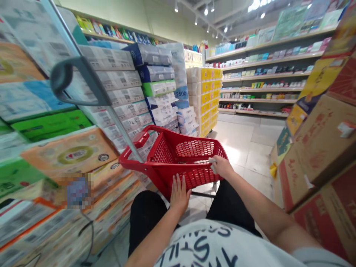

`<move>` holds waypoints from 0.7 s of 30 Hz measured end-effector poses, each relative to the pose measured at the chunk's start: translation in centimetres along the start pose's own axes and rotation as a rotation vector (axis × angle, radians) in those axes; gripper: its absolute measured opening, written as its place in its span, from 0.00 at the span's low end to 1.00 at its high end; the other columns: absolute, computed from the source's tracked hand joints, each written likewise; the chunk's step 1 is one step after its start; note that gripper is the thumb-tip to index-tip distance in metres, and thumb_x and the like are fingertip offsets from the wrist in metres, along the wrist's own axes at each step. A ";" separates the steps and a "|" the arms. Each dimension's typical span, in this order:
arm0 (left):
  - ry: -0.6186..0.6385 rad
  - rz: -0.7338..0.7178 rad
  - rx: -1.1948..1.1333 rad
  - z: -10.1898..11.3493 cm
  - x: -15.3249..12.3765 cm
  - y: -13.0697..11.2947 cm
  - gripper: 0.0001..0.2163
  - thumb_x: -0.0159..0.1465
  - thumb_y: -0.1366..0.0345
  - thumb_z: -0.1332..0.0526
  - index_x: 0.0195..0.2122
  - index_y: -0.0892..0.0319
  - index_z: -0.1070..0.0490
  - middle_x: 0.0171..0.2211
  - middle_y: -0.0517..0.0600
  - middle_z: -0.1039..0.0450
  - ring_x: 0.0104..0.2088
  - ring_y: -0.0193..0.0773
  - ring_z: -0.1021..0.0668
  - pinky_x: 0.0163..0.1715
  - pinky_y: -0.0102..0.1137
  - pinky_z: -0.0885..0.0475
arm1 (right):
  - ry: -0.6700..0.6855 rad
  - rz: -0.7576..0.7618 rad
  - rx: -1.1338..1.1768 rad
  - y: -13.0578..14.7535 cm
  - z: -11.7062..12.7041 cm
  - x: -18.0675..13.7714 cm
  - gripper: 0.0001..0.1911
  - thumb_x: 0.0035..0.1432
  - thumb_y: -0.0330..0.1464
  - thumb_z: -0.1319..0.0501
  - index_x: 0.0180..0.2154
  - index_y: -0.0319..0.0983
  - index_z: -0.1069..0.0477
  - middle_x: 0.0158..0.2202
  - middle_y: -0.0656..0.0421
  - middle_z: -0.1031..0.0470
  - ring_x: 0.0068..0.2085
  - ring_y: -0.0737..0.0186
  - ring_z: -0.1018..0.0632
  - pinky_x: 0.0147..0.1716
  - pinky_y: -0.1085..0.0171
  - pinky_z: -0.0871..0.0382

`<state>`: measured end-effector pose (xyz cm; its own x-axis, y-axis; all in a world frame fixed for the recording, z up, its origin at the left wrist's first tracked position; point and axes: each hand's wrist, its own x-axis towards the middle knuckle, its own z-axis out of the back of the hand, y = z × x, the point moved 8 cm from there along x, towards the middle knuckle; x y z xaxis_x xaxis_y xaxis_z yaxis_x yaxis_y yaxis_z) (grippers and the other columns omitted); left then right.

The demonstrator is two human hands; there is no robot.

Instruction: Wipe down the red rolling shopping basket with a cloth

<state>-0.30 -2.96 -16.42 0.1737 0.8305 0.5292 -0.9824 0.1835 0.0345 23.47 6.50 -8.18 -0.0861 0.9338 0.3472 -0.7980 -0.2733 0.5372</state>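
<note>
A red plastic shopping basket (164, 168) with perforated walls stands in front of my knees. My left hand (180, 193) lies flat against its near side, fingers stretched out. At the right end of the near rim, my right hand (221, 167) is closed around a small pale cloth or wipe (213, 164), which touches the rim. From the basket's left end a silvery metal pole (124, 129) slants up and left. A grey plastic loop grip (103, 91) sits partway along that pole. Metal legs or a frame show under the basket.
Stacked tissue packs (75, 148) line the left side, with more packs (155, 74) and a yellow-and-white stack (210, 98) behind the basket. Cardboard cartons (317, 148) rise close on the right. A tiled floor (241, 137) leads to stocked shelves (261, 76). A dark cable (91, 233) hangs at lower left.
</note>
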 end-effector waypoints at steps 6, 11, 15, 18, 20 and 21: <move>-0.093 -0.059 0.018 -0.8 -1.3 0.3 0.37 0.66 0.60 0.46 0.68 0.64 0.71 0.69 0.65 0.69 0.67 0.60 0.58 0.58 0.50 0.37 | -0.109 0.070 -0.032 0.8 0.9 -3.4 0.14 0.65 0.37 0.51 0.29 0.40 0.35 0.28 0.60 0.29 0.30 0.65 0.27 0.30 0.67 0.44; -0.102 -0.098 -0.025 -1.3 -0.8 0.4 0.37 0.67 0.61 0.47 0.68 0.63 0.72 0.69 0.64 0.72 0.67 0.59 0.58 0.57 0.50 0.36 | -0.242 0.104 -0.091 1.2 1.6 -6.6 0.10 0.62 0.33 0.50 0.32 0.39 0.32 0.30 0.58 0.28 0.33 0.62 0.26 0.33 0.66 0.40; -0.017 -0.064 -0.052 -2.6 1.3 1.1 0.36 0.66 0.61 0.47 0.68 0.64 0.68 0.69 0.65 0.69 0.67 0.58 0.58 0.59 0.52 0.40 | -0.270 0.144 -0.108 2.0 1.3 -7.2 0.11 0.60 0.29 0.50 0.40 0.38 0.30 0.36 0.55 0.25 0.38 0.59 0.25 0.39 0.65 0.37; 0.077 -0.004 -0.072 -3.9 3.3 2.4 0.33 0.65 0.59 0.47 0.67 0.68 0.58 0.68 0.67 0.63 0.67 0.56 0.56 0.61 0.52 0.43 | -0.209 0.138 -0.115 2.7 0.2 -6.4 0.13 0.60 0.29 0.50 0.43 0.38 0.30 0.37 0.55 0.25 0.39 0.59 0.25 0.38 0.64 0.36; 0.128 0.019 -0.085 -4.6 4.5 3.2 0.31 0.66 0.58 0.48 0.66 0.69 0.53 0.68 0.67 0.60 0.67 0.55 0.53 0.61 0.50 0.43 | -0.176 0.128 -0.130 3.1 -0.4 -5.8 0.12 0.60 0.28 0.49 0.42 0.38 0.30 0.37 0.55 0.26 0.38 0.59 0.25 0.37 0.64 0.35; 0.145 0.025 -0.090 -4.8 5.0 3.5 0.31 0.66 0.58 0.48 0.66 0.70 0.51 0.68 0.67 0.59 0.67 0.55 0.51 0.61 0.49 0.43 | -0.170 0.131 -0.133 3.4 -0.7 -5.6 0.12 0.60 0.28 0.49 0.42 0.38 0.30 0.37 0.55 0.26 0.38 0.59 0.25 0.37 0.64 0.35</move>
<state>-2.59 4.36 -17.70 0.1634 0.9016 0.4006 -0.9776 0.2025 -0.0571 20.87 0.53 -8.81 -0.1014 0.8372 0.5374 -0.8590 -0.3461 0.3771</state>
